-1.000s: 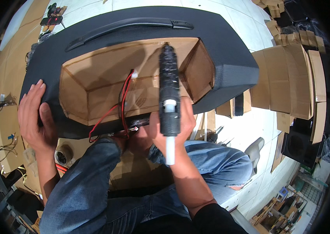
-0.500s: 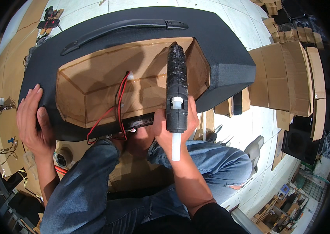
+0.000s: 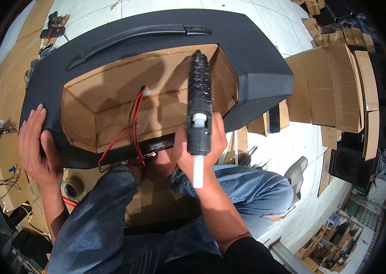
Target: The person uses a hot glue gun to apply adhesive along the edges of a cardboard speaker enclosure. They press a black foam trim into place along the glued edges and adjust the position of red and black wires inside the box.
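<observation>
A black speaker cabinet (image 3: 266,77) lies before me with its brown, wood-lined cavity (image 3: 111,109) facing up. Along its far side runs a black carry handle (image 3: 138,35). My right hand (image 3: 202,148) is closed round a black hot glue gun (image 3: 199,100), whose tip points away from me over the cavity's right part. A white glue stick (image 3: 198,171) sticks out of the gun's rear. My left hand (image 3: 40,146) rests flat on the cabinet's left edge, fingers stretched. Red and black wires (image 3: 134,123) come from a hole in the cavity wall and loop over the near edge.
Folded cardboard (image 3: 325,86) stands to the right, near a black speaker box (image 3: 353,164). A roll of tape (image 3: 73,186) lies by my left knee. Loose cables (image 3: 8,180) are at the far left, and a wooden rack of parts (image 3: 330,242) is at lower right.
The cabinet, both hands and the glue gun have shifted slightly left in view. My grip on the gun and my left hand's place on the cabinet look the same.
</observation>
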Tool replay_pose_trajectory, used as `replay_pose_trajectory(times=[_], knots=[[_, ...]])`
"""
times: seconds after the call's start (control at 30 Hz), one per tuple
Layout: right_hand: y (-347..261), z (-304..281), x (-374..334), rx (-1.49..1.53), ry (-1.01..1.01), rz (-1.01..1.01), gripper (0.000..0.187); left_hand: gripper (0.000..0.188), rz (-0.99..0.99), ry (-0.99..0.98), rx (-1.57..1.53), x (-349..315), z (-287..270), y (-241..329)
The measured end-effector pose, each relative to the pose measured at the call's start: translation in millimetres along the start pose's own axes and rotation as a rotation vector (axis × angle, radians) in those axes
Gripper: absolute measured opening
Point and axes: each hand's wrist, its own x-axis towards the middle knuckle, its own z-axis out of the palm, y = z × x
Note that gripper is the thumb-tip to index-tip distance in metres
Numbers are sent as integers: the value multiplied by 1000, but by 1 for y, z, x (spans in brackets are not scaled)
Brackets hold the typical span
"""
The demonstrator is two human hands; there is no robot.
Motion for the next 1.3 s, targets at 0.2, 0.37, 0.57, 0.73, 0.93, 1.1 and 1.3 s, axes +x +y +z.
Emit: replay_pose_trajectory(times=[0.2,0.37,0.57,0.73,0.93,1.1,1.3], knots=[[-4,-2,4,0,5,25,15,35,7,25,-2,1,0,2],[3,0,4,-10,50,50,15,33,11,30,3,2,-4,2],[1,-2,4,-36,55,31,14,34,13,18,-3,0,0,0],[0,-1,5,-47,59,23,15,37,16,-11,5,0,-3,-1],[0,-2,2,-25,27,34,18,33,21,24,-15,3,-2,3],[-4,-1,1,-35,54,31,18,32,25,22,4,3,-2,2],[-3,-2,5,-36,40,-15,18,32,22,26,10,3,-2,2]])
